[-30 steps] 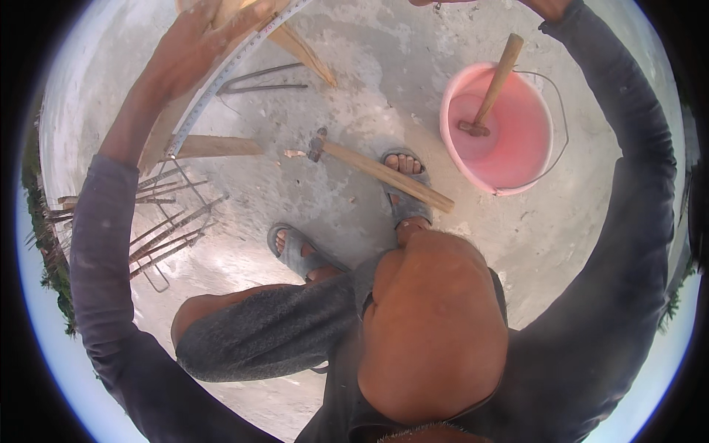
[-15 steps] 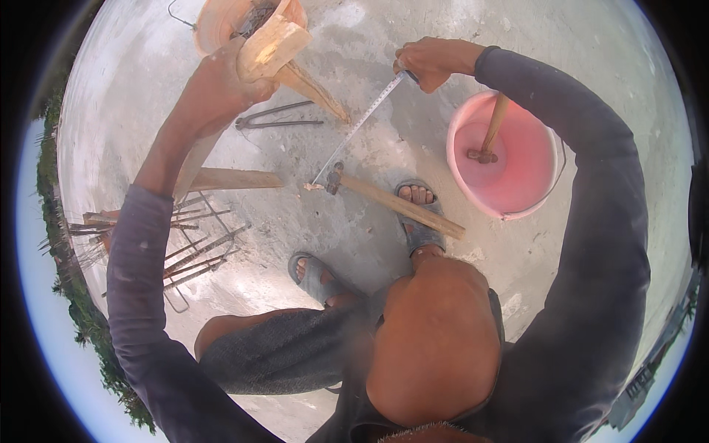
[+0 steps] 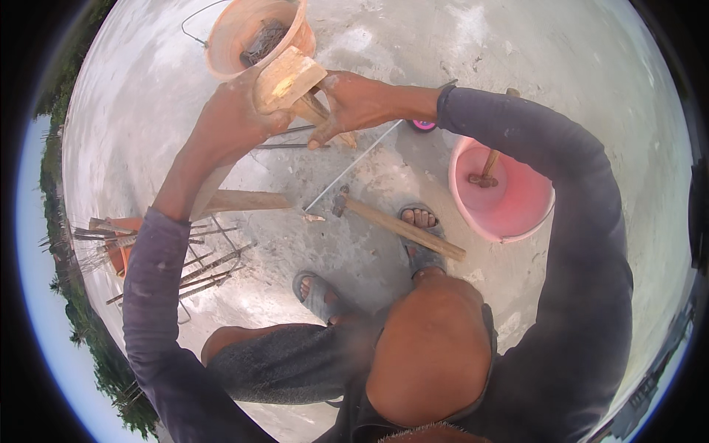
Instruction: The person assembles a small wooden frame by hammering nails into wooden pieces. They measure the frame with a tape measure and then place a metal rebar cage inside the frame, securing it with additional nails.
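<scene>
My left hand [image 3: 233,118] is closed around a pale wooden piece [image 3: 284,81], its cut end turned up toward me. A narrower wooden piece [image 3: 314,111] slants down from beside it. Around that slanted wood curls my right hand [image 3: 347,107], with finger and thumb on either side; part of the grip is hidden. A pink and black tape measure [image 3: 422,125] lies on the concrete below my right wrist, its white blade [image 3: 354,168] stretched out toward a hammer [image 3: 399,221] beside my right foot.
A pink bucket [image 3: 509,221] with another hammer [image 3: 484,179] in it stands at right. An orange bucket [image 3: 221,44] holding dark metal bits [image 3: 264,43] is at the far left. A wooden plank [image 3: 251,200] and rusty rebar [image 3: 210,273] are at left. Pincers' handles [image 3: 288,145] lie below my hands.
My right hand has let go of the tape measure, which now rests on the floor, and has moved left to the wood. My left hand still holds the wooden piece.
</scene>
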`<action>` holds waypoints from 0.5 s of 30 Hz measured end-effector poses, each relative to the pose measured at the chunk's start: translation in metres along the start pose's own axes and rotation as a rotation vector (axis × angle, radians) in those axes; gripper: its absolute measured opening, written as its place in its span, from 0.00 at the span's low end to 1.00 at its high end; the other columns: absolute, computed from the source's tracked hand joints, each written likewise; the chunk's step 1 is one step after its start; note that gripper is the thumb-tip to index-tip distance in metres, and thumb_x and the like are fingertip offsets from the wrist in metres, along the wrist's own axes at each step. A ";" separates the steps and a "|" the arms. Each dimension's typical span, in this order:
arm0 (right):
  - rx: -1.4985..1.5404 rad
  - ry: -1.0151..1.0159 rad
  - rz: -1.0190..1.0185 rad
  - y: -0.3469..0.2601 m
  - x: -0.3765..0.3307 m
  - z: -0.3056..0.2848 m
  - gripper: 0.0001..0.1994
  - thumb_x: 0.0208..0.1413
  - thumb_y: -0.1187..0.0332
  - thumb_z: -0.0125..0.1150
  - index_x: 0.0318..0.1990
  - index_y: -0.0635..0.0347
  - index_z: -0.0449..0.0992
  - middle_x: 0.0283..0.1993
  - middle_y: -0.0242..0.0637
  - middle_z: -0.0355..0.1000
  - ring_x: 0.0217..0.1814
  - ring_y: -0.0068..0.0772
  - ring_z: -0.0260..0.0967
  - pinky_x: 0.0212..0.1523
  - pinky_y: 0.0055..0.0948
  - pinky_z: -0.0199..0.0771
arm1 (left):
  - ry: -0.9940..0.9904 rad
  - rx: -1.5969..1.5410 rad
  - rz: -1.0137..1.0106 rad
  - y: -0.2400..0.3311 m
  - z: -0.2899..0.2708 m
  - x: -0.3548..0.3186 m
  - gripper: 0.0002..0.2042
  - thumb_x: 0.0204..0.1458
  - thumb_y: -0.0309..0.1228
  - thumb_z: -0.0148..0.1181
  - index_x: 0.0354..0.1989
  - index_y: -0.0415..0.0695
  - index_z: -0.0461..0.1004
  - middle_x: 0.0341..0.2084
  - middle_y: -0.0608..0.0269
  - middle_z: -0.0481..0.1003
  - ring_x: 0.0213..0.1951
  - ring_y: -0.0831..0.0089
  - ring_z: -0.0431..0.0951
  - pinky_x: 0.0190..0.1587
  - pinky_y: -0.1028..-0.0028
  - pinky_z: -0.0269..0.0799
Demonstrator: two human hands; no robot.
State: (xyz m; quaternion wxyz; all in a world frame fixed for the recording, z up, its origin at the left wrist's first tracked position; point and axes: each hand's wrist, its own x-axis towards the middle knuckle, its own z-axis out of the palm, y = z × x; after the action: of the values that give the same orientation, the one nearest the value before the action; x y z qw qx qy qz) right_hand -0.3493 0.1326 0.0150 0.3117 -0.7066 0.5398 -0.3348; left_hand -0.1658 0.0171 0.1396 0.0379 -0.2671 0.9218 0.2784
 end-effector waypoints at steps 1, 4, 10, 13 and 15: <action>-0.009 -0.019 0.104 -0.008 0.008 0.002 0.42 0.48 0.52 0.78 0.67 0.62 0.66 0.59 0.53 0.73 0.61 0.56 0.71 0.63 0.43 0.73 | 0.014 -0.009 0.023 0.000 0.000 -0.001 0.30 0.47 0.35 0.68 0.59 0.34 0.73 0.39 0.50 0.81 0.37 0.64 0.82 0.42 0.65 0.77; 0.010 0.010 0.135 -0.021 0.018 0.006 0.37 0.48 0.53 0.79 0.61 0.64 0.70 0.54 0.52 0.76 0.56 0.53 0.75 0.58 0.42 0.75 | 0.009 -0.019 0.008 0.001 -0.001 -0.004 0.29 0.47 0.34 0.68 0.59 0.34 0.73 0.38 0.50 0.81 0.36 0.66 0.82 0.40 0.66 0.76; -0.018 0.093 0.127 -0.012 0.010 0.007 0.35 0.48 0.55 0.79 0.59 0.65 0.71 0.49 0.51 0.78 0.52 0.51 0.77 0.54 0.42 0.77 | 0.005 -0.036 0.002 0.002 0.000 -0.006 0.29 0.48 0.33 0.67 0.60 0.34 0.72 0.37 0.52 0.80 0.35 0.68 0.81 0.40 0.67 0.76; -0.003 0.132 0.062 -0.010 0.007 0.007 0.35 0.48 0.56 0.79 0.59 0.65 0.71 0.50 0.50 0.79 0.52 0.51 0.78 0.54 0.42 0.77 | -0.004 -0.059 0.001 0.002 0.003 -0.004 0.30 0.49 0.34 0.67 0.61 0.35 0.72 0.37 0.53 0.81 0.35 0.68 0.81 0.40 0.67 0.77; -0.031 0.138 0.045 -0.010 0.007 0.007 0.35 0.48 0.56 0.79 0.59 0.65 0.71 0.50 0.50 0.79 0.52 0.50 0.78 0.54 0.42 0.77 | 0.000 -0.050 0.016 0.000 0.004 -0.004 0.30 0.50 0.35 0.68 0.61 0.35 0.71 0.38 0.52 0.81 0.35 0.68 0.81 0.40 0.68 0.77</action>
State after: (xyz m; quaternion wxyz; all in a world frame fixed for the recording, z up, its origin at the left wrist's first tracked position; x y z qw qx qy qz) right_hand -0.3372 0.1281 0.0200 0.2700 -0.6744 0.5809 -0.3671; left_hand -0.1628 0.0216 0.1369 0.0289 -0.2607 0.9166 0.3016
